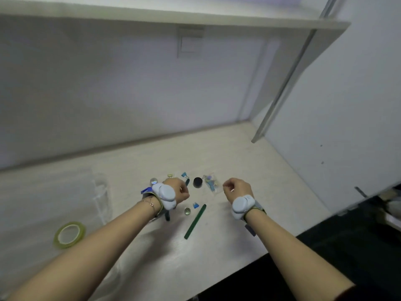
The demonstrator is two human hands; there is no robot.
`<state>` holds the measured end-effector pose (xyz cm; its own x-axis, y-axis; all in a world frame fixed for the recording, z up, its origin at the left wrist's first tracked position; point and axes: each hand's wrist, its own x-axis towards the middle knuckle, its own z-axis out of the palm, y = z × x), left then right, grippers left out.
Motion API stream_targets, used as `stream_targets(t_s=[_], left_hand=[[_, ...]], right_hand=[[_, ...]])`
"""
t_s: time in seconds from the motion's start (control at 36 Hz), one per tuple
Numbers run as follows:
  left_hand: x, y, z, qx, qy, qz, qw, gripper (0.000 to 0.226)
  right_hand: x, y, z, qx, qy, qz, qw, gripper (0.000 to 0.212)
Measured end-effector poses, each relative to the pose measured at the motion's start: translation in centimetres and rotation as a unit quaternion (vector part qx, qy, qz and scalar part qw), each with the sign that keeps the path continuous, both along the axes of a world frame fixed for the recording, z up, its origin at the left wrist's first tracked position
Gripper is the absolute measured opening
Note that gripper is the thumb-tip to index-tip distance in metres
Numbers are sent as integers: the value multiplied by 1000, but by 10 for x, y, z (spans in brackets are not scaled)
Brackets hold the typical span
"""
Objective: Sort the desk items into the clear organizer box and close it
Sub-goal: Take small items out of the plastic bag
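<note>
Pale desk [249, 170]: one clear plastic organizer box [95, 192] far left, one tape ring [69, 234], two glass marbles [187, 211], one black cylinder [197, 182], one flat green stick [195, 221], binder clips [184, 175]; left hand [176, 190] and right hand [236, 189] both loosely curled, holding nothing visible.

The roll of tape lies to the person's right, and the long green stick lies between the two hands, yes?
Not quite. In the head view the roll of tape lies to the person's left, beyond the left forearm. The long green stick does lie between the hands.
</note>
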<state>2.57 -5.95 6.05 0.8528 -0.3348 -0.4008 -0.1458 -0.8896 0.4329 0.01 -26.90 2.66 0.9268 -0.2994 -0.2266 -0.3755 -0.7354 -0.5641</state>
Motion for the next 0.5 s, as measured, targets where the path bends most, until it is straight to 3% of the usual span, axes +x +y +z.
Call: stream_targets(t_s=[0.31, 0.5], left_hand=[[55, -42, -32, -11, 20, 63, 998, 26], [89, -62, -59, 25, 30, 47, 998, 31]], right_hand=[[54, -30, -37, 22, 50, 14, 998, 25], [84, -37, -60, 38, 79, 16, 996, 29]])
